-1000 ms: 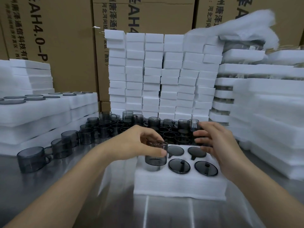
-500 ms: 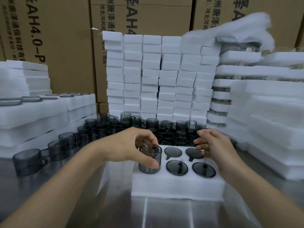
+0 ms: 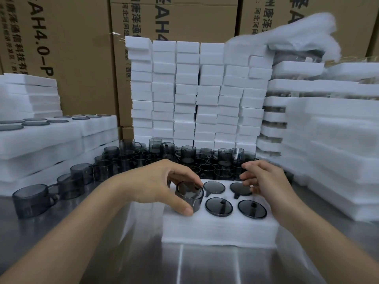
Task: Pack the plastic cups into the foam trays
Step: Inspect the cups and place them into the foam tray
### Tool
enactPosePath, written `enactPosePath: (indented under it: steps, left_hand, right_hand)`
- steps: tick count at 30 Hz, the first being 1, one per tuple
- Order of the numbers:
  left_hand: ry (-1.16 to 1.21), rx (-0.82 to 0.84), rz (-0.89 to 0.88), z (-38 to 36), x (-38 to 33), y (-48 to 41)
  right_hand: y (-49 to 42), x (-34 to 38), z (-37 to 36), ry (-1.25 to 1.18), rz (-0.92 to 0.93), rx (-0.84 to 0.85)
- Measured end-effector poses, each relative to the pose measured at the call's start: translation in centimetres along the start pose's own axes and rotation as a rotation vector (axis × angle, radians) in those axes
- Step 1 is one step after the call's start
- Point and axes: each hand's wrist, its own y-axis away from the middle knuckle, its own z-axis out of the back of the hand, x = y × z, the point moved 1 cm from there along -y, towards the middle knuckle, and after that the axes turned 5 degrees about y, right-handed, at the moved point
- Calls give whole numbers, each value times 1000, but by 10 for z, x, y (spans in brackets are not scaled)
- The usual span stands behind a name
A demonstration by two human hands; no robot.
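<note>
Head view: left hand (image 3: 155, 187) fingers grip smoky grey plastic cup (image 3: 194, 198), half-seated in white foam tray (image 3: 219, 228). Right hand (image 3: 264, 183) fingers curled, hold unclear. I judge next: press flush.

Packing area in a warehouse or factory.
Printed cardboard cartons (image 3: 71, 58) stacked behind, white foam blocks (image 3: 196, 95) piled high, dozens of smoky plastic cups (image 3: 184, 158) on a metal bench (image 3: 61, 232).
</note>
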Motion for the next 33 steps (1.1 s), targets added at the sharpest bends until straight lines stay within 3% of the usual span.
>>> enactPosePath:
  steps: [22,25,28,30,33]
  left_hand:
    - [-72,-26,104,-5,1,2]
    - [-36,-97,57,-12,-10,-1]
    - [-237,-197,3,-35,-20,-10]
    - [-415,-133,18,-52,-22,-13]
    - [-471,-19,60,-61,-21,-16]
  right_hand:
    - [3,0,1,63,18,9]
    - [3,0,1,71,19,7]
    - [3,0,0,79,23,7]
    - [3,0,0,86,29,9]
    - [3,0,0,104,39,10]
